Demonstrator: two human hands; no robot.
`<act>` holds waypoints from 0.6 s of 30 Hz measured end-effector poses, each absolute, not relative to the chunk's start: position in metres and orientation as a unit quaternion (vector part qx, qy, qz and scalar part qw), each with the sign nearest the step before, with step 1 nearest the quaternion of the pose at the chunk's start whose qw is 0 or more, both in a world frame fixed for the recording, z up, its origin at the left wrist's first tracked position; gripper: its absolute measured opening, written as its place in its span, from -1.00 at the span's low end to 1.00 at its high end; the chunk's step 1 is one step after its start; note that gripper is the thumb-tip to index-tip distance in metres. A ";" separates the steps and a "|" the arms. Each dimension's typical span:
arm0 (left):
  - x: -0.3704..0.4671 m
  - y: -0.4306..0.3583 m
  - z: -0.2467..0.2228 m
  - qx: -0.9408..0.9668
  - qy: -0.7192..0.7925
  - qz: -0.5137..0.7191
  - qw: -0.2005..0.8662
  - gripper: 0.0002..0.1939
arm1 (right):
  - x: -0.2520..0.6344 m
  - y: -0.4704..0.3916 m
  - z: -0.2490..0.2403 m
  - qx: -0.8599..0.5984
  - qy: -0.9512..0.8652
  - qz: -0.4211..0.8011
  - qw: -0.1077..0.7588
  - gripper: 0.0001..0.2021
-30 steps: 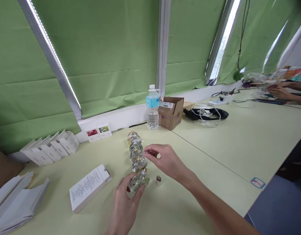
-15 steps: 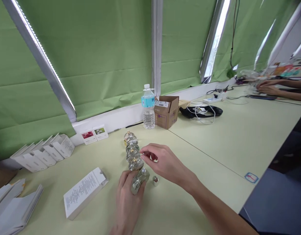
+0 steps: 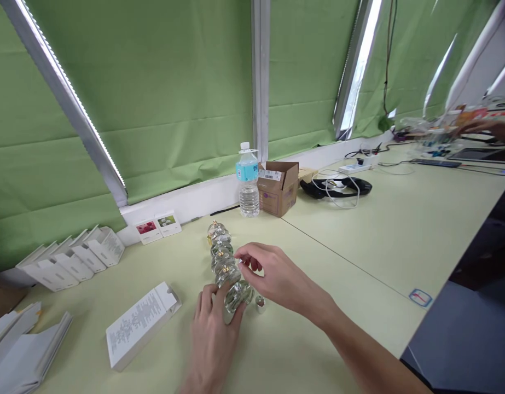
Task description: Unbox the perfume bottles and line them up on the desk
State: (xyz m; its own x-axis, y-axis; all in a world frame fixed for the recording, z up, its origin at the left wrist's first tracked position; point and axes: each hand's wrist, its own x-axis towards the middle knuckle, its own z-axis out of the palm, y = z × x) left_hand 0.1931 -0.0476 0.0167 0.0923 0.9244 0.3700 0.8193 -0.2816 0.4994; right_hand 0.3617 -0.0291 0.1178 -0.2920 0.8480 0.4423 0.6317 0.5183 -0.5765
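Observation:
A row of clear glass perfume bottles (image 3: pixel 221 253), some with gold-coloured spray necks, runs away from me across the table. My left hand (image 3: pixel 214 323) has its thumb and fingers around the nearest glass perfume bottle (image 3: pixel 239 295), which sits at the row's near end. Just right of that bottle a small silvery cap (image 3: pixel 260 304) stands on the table. Beside the row, my right hand (image 3: pixel 272 273) hovers in a pinch; a tiny pale bit shows at its fingertips, too small to name.
A white carton (image 3: pixel 141 324) lies left, with several white boxes (image 3: pixel 74 257) behind it and white folded card (image 3: pixel 28 355) nearer. Further back are two picture cards (image 3: pixel 158 226), a water bottle (image 3: pixel 248 183), a cardboard box (image 3: pixel 279 191) and a black headset (image 3: pixel 336 187). Another person's hand (image 3: pixel 488 128) is far right.
The near bottle has shifted slightly right and closer to the row, and my left fingers have moved up along it. My right hand is almost still. The other person's hands have moved right.

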 end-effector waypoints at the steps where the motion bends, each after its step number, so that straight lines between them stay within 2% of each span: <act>1: 0.191 -0.048 0.018 0.732 0.593 0.325 0.077 -0.60 | 0.362 -0.029 0.119 -0.469 -0.790 0.152 0.365 -0.82; 3: 0.182 -0.048 0.023 0.728 0.582 0.356 0.069 -0.56 | 0.364 -0.030 0.121 -0.471 -0.791 0.158 0.358 -0.84; 9: 0.129 -0.041 0.051 0.671 0.581 0.459 0.043 -0.74 | 0.365 -0.052 0.115 -0.485 -0.789 0.197 0.321 -0.89; 12: 0.102 -0.034 0.059 0.616 0.630 0.469 0.055 -0.72 | 0.357 -0.067 0.084 -0.487 -0.809 0.178 0.276 -0.87; 18: 0.070 -0.021 0.048 0.594 0.648 0.473 0.053 -0.73 | 0.341 -0.074 0.012 -0.501 -0.839 0.054 0.204 -0.73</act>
